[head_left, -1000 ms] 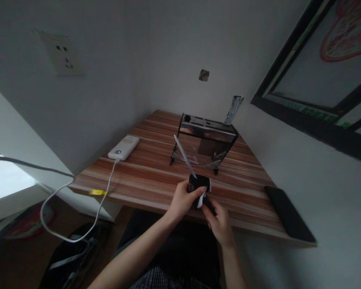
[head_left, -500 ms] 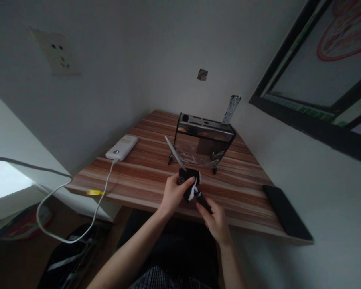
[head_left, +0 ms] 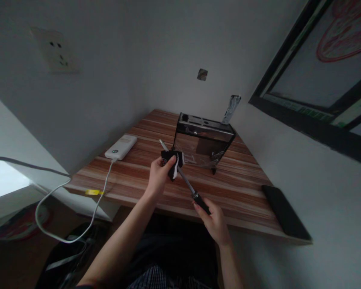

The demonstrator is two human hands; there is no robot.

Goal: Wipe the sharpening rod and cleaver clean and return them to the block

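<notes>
Tabletop: a brown wood-grain table with pale streaks (head_left: 243,188) spreads across the middle of the frame, under everything in hand.
Rack: a black-framed, glossy-panelled holder with a slotted top (head_left: 206,130) stands right of centre, clear film hanging at its lower front.
Slab: a flat black rectangular object (head_left: 285,212) lies at the table's right edge, lower right of the frame.
Tool: a long, slim grey metal shaft with a black handle (head_left: 186,180) slants through the centre, its pale tip pointing up-left near the rack's left side; whether it touches the rack or the table cannot be told.
Handling: best, I judge, to grip the handle firmly, keep the shaft straight and the wrap's pressure even, and keep fingertips off any edge.
Right hand: at lower centre (head_left: 215,222), curled closed around the handle, with no gap to speak of.
Left hand: at centre (head_left: 157,176), pinched nearly closed, thumb on top of the wrap; the fingers beneath are mostly hidden.
Wrap: a folded black piece with ragged white edging, perhaps cloth (head_left: 171,173), sits around or against the shaft near its tip; which, I cannot tell.
</notes>
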